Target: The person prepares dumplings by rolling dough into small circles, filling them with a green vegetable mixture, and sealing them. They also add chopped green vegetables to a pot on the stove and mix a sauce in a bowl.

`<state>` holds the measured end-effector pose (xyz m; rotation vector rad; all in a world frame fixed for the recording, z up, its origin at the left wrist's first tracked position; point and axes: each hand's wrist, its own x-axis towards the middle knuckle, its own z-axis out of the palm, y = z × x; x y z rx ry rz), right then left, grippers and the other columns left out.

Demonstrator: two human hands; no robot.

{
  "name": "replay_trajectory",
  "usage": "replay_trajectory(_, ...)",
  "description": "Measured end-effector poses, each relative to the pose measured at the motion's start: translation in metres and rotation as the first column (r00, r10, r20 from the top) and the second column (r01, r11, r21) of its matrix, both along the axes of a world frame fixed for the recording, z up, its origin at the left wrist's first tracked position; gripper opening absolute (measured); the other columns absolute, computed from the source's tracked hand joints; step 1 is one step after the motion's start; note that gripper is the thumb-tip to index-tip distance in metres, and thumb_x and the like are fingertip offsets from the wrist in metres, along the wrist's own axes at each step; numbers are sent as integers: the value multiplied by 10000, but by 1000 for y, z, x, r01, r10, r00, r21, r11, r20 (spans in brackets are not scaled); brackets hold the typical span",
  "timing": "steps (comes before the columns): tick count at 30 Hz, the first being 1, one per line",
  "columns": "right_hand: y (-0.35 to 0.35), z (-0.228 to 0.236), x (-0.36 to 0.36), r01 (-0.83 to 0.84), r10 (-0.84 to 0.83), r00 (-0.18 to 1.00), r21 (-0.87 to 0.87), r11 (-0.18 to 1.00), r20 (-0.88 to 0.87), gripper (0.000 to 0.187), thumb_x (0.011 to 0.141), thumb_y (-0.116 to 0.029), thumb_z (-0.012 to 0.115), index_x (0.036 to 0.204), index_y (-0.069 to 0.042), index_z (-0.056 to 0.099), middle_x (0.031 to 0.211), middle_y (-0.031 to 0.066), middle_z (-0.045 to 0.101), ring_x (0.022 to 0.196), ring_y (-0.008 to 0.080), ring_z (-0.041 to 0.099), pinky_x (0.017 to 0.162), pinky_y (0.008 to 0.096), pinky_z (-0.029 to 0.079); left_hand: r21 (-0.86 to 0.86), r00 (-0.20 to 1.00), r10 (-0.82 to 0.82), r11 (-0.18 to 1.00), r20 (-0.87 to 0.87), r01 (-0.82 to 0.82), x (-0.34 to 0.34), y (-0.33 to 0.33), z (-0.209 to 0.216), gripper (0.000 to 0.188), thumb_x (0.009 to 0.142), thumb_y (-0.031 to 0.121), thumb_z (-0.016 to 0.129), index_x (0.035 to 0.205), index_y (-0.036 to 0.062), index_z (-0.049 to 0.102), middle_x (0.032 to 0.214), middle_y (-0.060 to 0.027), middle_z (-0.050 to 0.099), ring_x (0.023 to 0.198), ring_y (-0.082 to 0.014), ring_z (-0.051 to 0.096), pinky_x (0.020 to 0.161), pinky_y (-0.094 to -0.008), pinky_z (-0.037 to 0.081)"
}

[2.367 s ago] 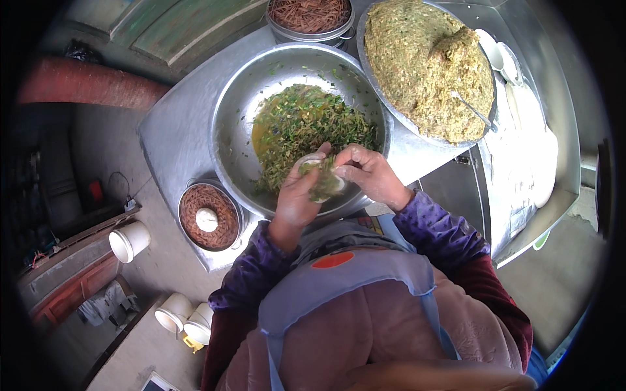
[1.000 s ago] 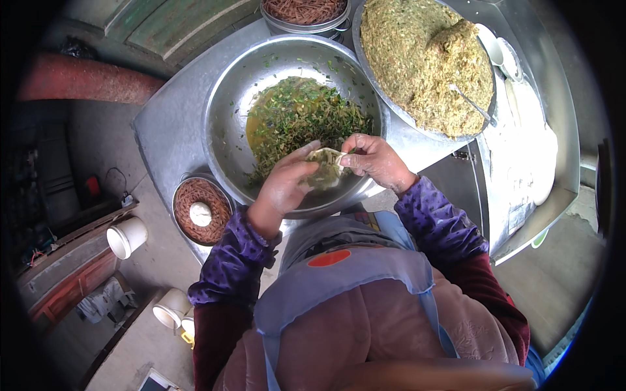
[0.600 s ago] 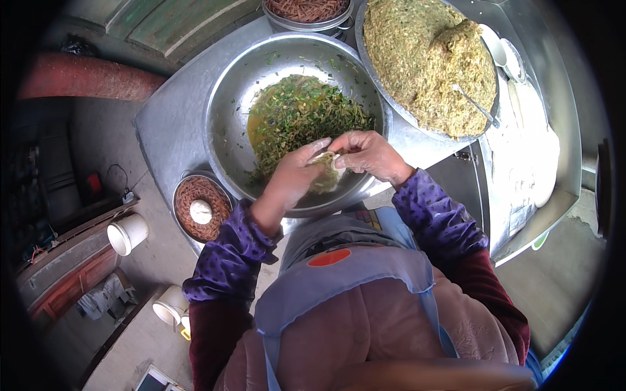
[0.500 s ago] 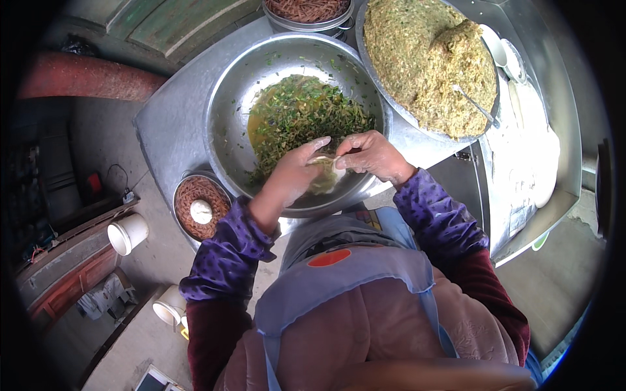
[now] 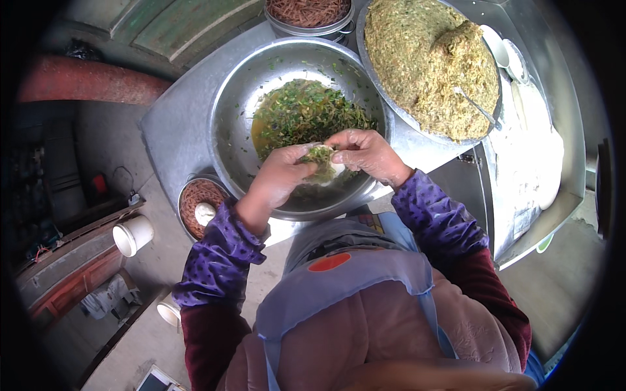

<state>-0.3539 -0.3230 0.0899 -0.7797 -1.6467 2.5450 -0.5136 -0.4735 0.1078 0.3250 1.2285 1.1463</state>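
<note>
A piece of pale dough with chopped green filling (image 5: pixel 319 158) is held between my two hands, above the near side of a large steel bowl (image 5: pixel 233 107). My left hand (image 5: pixel 279 174) cups it from the left, fingers curled around it. On the right, my right hand (image 5: pixel 373 156) pinches its edge between thumb and fingertips. White flour dusts both hands. In the bowl lies a heap of chopped greens (image 5: pixel 313 111) with yellowish liquid at its left side. The underside of the dough is hidden by my fingers.
A wide basin of yellow-green filling (image 5: pixel 411 72) stands at the far right, a metal spoon (image 5: pixel 476 105) stuck in it. White bowls (image 5: pixel 495 47) sit beside it. Near left, a pot of brown strips (image 5: pixel 195 195) holds a white dough ball (image 5: pixel 205 213). Another pot (image 5: pixel 310 12) stands behind.
My left fingers, which were stretched out over the dough, have curled in around it. The green filling in the dough now shows more plainly. The whole view has shifted slightly.
</note>
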Motion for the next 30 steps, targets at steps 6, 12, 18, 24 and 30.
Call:
replay_trajectory(6, -3, 5, -6, -40, 34, 999, 163, 986, 40, 105, 807, -62, 711, 886, -16, 660, 727, -13, 572, 598, 41, 487, 525, 202, 390, -87, 627, -186, 979, -757, 185, 8, 5, 2, 274, 794, 4, 616, 1066, 13, 643, 904, -116, 679, 785, -189, 648, 721, -281, 492)
replay_trajectory(12, -3, 10, -7, -86, 78, 996, 209, 974, 43, 133, 825, -58, 687, 945, -25, 643, 745, -9, 593, 589, 42, 482, 514, 196, 386, -49, 411, -140, 973, -901, 224, 9, 5, 8, 388, 751, 19, 626, 1138, 33, 599, 930, -200, 651, 834, -327, 653, 750, -356, 510)
replay_trajectory(18, -6, 15, -10, -57, 66, 996, 154, 986, -53, 100, 828, -52, 682, 917, -25, 647, 766, 4, 580, 594, 50, 494, 508, 202, 380, -97, 409, -193, 965, -892, 245, 9, 10, 28, 531, 753, 22, 598, 1271, 18, 482, 945, -234, 644, 841, -351, 645, 753, -377, 513)
replay_trajectory(24, -1, 39, 11, 67, -77, 921, -38, 997, -381, 63, 828, 2, 657, 852, 1, 599, 780, 28, 541, 568, 63, 487, 500, 212, 385, 241, 855, -4, 959, -518, 150, 4, -24, 62, 595, 762, -2, 560, 1343, 22, 433, 1217, -180, 586, 1093, -266, 585, 927, -362, 436)
replay_trajectory(30, -13, 39, 18, 201, -333, 751, -283, 938, -570, 136, 821, 56, 622, 909, -16, 547, 874, 62, 495, 578, 81, 470, 511, 200, 382, 488, 586, 262, 831, -767, 267, 25, -17, 37, 865, 821, 566, 584, 1443, 44, 283, 1498, -196, 266, 1425, -368, 79, 1139, -482, 34)
